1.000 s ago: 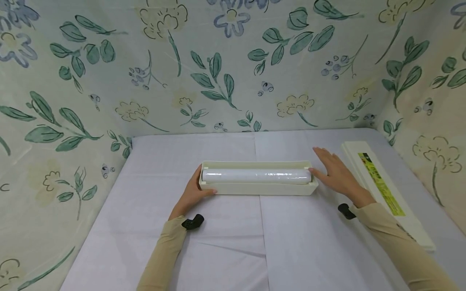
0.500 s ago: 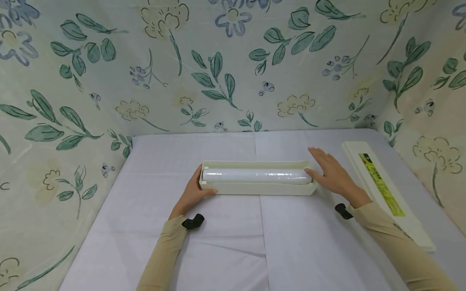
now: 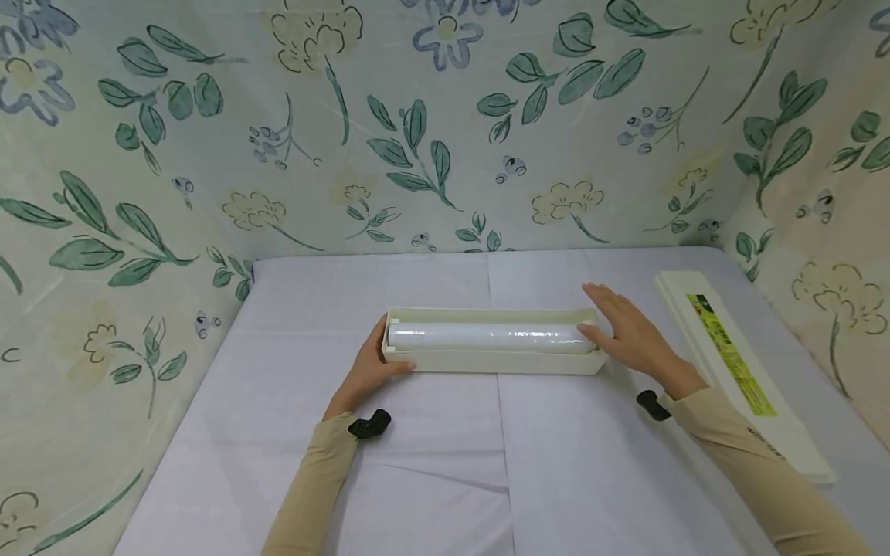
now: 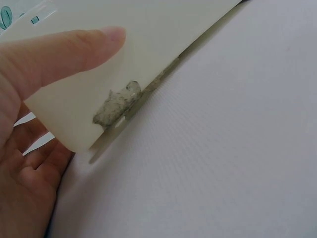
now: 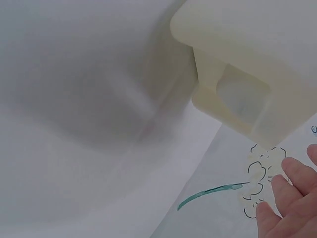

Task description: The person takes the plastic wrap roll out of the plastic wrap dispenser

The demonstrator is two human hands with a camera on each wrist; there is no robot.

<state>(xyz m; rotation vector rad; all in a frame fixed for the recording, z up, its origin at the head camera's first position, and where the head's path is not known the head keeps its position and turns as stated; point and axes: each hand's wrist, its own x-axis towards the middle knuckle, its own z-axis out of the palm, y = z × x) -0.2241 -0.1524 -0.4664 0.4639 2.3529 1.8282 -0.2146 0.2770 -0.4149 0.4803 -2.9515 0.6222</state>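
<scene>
A long off-white dispenser box lies across the middle of the table with its top uncovered. Inside it is a shiny roll of plastic wrap. My left hand grips the box's left end, the thumb lying along the front wall and the fingers behind the end, as the left wrist view also shows. At the opposite end my right hand has its thumb on the right end of the roll, while its other fingers stretch out past the back corner. The right wrist view shows the box's notched end wall and those fingers.
A long white lid with a yellow-green label lies slantwise at the right, partly behind my right sleeve. White cloth covers the table. Flowered fabric rises along the back and sides. A grey patch marks the box's lower front edge.
My right hand has shifted slightly left, bringing its thumb from the box's end onto the roll. The left hand and the box stay in place.
</scene>
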